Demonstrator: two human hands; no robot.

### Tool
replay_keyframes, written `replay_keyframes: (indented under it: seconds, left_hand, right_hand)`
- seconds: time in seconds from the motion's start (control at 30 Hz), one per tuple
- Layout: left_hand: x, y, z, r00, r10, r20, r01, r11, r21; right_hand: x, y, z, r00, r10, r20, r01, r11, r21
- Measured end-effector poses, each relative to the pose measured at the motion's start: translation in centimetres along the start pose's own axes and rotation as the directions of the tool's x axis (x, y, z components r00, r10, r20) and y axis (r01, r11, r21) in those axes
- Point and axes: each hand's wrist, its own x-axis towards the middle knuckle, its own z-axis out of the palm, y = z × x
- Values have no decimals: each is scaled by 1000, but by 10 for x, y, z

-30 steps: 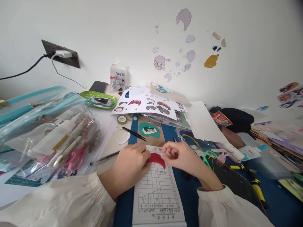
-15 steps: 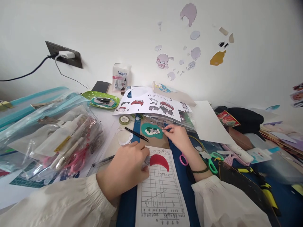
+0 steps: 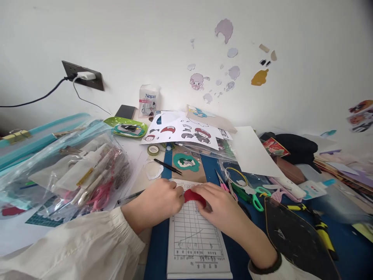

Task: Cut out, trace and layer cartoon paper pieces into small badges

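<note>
A red crescent-shaped paper cutout (image 3: 190,195) is raised over a printed form pad (image 3: 195,233) with handwriting on it. My left hand (image 3: 167,197) is closed at the crescent's left end, fingers pinched together. At the other end my right hand (image 3: 214,200) grips the piece between thumb and fingers, covering much of it. Just beyond the pad, a teal paper cutout (image 3: 177,161) with white and dark green pieces lies on brown card. Black tweezers (image 3: 167,166) rest to its left, near a roll of green tape (image 3: 153,150).
A clear bag of tools (image 3: 96,171) bulges at left, beside a green tray (image 3: 136,129). A printed sheet (image 3: 175,134) lies at the back. Green-handled scissors (image 3: 258,202), a dark board (image 3: 297,237) and yellow-black pliers (image 3: 325,237) are at right.
My right hand has come back from the teal cutout to the red crescent and now grips its right side. The left hand stays at its left end. The view has shifted slightly.
</note>
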Motion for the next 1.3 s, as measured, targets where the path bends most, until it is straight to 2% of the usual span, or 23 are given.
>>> replay_keyframes:
  seconds: [0.1,0.2,0.37,0.43,0.5,0.57,0.63,0.7,0.77,0.9,0.97,1.03,1.17,1.3]
  left_hand:
    - [-1,-1,0,995,8,-103,-6,1000,16]
    - [-3,-4,0,985,-40,-171,44,999,20]
    - [-5,-12,-9,933,-180,-313,191,982,6]
    - [-5,-12,-14,908,-180,-378,194,981,-1]
    - [-5,-11,-19,886,-114,-450,131,991,7]
    - [-5,-8,-22,859,-16,-512,41,998,39]
    - [-5,-6,-22,840,49,-540,-15,998,67]
    - [-5,-4,-21,832,78,-549,-43,996,77]
    - [-4,-3,-20,830,93,-550,-61,995,77]
    - [-3,-2,-22,848,83,-524,-59,996,63]
    - [-3,-2,-22,869,28,-494,-9,999,40]
    - [-3,-2,-20,887,-75,-455,88,996,7]
    - [-2,-5,-13,884,-261,-387,276,961,-17]
    - [16,-15,-13,894,-311,-322,337,941,29]
  right_hand:
    - [-3,4,-1,999,39,-36,-38,999,27]
    - [-12,8,-6,985,155,-81,-147,984,98]
    - [-20,3,-10,943,334,6,-320,899,297]
    - [-17,-2,-12,900,435,-2,-389,807,446]
    - [-11,-7,-14,847,528,54,-436,634,638]
    - [-5,-10,-16,818,551,165,-444,422,790]
    - [1,-12,-16,813,533,234,-434,289,853]
    - [4,-13,-15,812,524,256,-432,245,868]
    - [5,-14,-13,813,525,253,-427,242,871]
    - [2,-10,-9,801,557,221,-397,218,891]
    - [-3,-3,-8,788,584,197,-376,202,904]
    - [-9,7,-9,769,618,165,-345,183,921]
    - [-14,37,-22,711,699,77,-242,140,960]
    - [16,72,-48,646,763,-32,-116,139,984]
